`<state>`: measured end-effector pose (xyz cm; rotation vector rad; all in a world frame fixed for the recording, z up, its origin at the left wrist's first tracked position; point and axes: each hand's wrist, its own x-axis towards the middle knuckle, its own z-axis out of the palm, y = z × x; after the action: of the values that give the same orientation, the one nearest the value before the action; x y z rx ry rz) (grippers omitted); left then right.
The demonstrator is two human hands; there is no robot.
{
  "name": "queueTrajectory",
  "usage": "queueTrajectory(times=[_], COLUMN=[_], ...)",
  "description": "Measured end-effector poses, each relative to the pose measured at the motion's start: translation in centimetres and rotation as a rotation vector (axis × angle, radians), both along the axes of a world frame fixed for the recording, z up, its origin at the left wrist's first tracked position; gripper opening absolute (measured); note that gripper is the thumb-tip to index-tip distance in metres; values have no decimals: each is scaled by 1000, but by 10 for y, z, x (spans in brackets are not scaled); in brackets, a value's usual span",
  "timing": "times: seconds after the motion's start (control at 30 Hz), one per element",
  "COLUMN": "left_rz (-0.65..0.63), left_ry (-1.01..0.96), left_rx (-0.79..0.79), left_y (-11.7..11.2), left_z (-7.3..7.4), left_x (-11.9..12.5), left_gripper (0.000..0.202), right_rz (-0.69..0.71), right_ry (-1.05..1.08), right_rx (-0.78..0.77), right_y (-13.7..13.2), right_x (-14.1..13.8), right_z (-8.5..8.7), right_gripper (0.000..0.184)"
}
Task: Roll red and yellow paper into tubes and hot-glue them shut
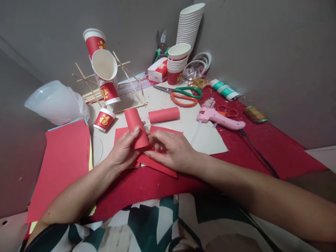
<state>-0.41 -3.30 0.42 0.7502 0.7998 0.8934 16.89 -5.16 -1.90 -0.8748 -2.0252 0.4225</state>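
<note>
My left hand (123,148) is wrapped round a red paper tube (135,126), its thumb lying along the front. The tube leans, with its lower end toward my right hand (178,150). That hand has its fingers curled close to this lower end; whether they pinch anything is hidden. Under both hands lie red paper pieces (161,168). Just beyond them a second red paper tube (165,114) rests on its side on a white sheet (211,141).
Left stand joined paper cups (110,92) with wooden sticks, a translucent plastic container (55,101) and a stack of red paper (65,157). Right lie scissors (185,98) and a pink glue gun (220,118) with its cord. Cup stacks (178,64) and pruning shears (162,45) are behind.
</note>
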Motion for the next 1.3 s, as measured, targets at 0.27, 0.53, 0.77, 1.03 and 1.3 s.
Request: queueTrajectory(times=[0.27, 0.53, 0.77, 1.03, 1.3], left_rz=[8, 161, 420, 514, 530], left_ry=[33, 9, 147, 470, 476], left_rx=[24, 65, 357, 533, 569], left_y=[-9, 4, 16, 15, 16], left_z=[8, 10, 10, 7, 8], left_x=[6, -6, -13, -18, -16], left_gripper=[41, 36, 22, 24, 17], right_rz=[-82, -129, -150, -155, -207], right_ry=[-42, 507, 671, 678, 740], right_rx=[10, -420, -674, -751, -828], right_y=[-1, 10, 18, 18, 22], right_x=[1, 3, 6, 6, 10], right_z=[-6, 5, 16, 16, 14], right_gripper=[12, 6, 10, 10, 11])
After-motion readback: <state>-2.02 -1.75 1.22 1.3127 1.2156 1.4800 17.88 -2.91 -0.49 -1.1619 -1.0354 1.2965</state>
